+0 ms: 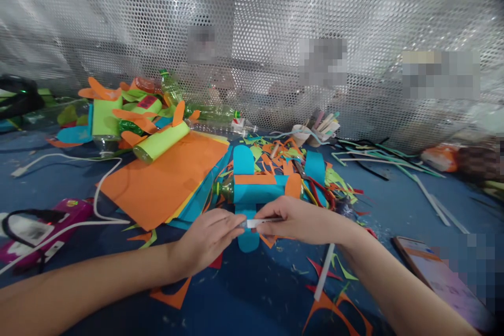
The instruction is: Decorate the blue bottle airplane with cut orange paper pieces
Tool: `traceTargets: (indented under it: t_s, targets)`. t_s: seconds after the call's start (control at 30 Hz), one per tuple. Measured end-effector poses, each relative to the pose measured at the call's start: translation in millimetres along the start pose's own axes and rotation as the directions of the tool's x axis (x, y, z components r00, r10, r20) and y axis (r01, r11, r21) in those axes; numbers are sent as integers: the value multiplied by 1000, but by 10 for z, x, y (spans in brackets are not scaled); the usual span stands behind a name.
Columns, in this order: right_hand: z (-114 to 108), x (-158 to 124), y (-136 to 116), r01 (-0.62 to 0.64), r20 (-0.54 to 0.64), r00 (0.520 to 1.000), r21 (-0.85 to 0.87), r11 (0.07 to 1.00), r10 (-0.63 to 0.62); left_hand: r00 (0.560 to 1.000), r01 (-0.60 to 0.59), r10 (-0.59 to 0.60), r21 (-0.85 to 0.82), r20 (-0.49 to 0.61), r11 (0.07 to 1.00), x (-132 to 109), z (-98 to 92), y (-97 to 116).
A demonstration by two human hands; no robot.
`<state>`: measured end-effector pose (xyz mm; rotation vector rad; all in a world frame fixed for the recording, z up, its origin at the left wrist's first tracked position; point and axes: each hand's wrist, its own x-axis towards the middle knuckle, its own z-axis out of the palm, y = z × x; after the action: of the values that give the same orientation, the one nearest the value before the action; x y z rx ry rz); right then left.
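My left hand (205,241) and my right hand (301,220) meet at the centre, fingertips pinched on a small white piece (254,223) between them. Its exact kind is hard to make out; the right fingers cover part of it. Just beyond lies a plastic bottle (258,193) wrapped in blue and orange paper, with blue rounded flaps like wings and a yellow-green cap at the left. One blue flap (249,241) shows beneath my fingers. Scissors (315,189) with red handles rest at the bottle's right end. A whitish translucent stick (325,273) lies below my right wrist.
Orange sheets (169,178) lie over yellow and blue paper at left. Behind them are paper-wrapped bottles (161,142). Paper scraps (271,155) spread behind the wrapped bottle. A white cable (96,194) and magenta device (66,226) are left; a phone (437,273) is right. Perforated mesh (268,21) stands behind.
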<state>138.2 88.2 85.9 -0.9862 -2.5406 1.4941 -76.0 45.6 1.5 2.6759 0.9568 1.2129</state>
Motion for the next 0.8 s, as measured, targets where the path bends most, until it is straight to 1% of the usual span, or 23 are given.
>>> traceTargets:
  t_s: [0.13,0.23,0.3,0.37,0.43,0.5,0.53,0.57,0.6,0.63,0.67,0.7,0.73,0.77,0.8]
  targets:
    - [27,35,48,-5,19,1000,80,997,4,1000,11,-11,20,18,1000,-47,1,9]
    - [70,80,95,-48,19,999,157,986,46,998,59,-60,6,22,998,-60,4,5]
    - [99,100,101,-70,7,998,168,983,70,997,72,-72,-4,24,997,-50,17,0]
    - [110,90,69,-71,-3,997,121,990,72,997,76,-76,-25,18,997,-29,37,-1]
    - [79,36,4,-49,-3,999,30,998,49,994,105,-104,-68,23,992,-2,52,7]
    - [-21,-61,-64,-27,-3,1000,-60,998,27,981,183,-172,-139,85,973,23,50,25]
    - [-103,-118,-82,-31,-22,999,-98,995,29,970,227,-206,-169,133,959,33,42,36]
    - [-204,-171,-79,-61,-78,996,-155,986,49,956,264,-230,-189,182,946,41,32,47]
    - [-323,-216,-49,-130,-180,980,-226,965,90,947,283,-240,-198,215,938,46,22,57]
    - [-451,-243,12,-248,-346,928,-307,919,135,945,279,-231,-200,232,939,48,14,66]
    - [-583,-250,102,-415,-514,837,-375,829,186,951,252,-205,-193,233,948,47,9,73]
    - [-709,-233,217,-572,-628,743,-421,704,229,959,208,-164,-183,230,961,43,9,78]
    - [-821,-194,347,-645,-684,686,-413,643,249,968,157,-117,-171,224,973,38,14,82]
    - [-914,-134,484,-681,-708,656,-405,610,262,974,103,-66,-161,217,982,32,21,85]
    - [-986,-59,616,-702,-720,640,-404,587,270,977,55,-23,-150,211,987,26,30,87]
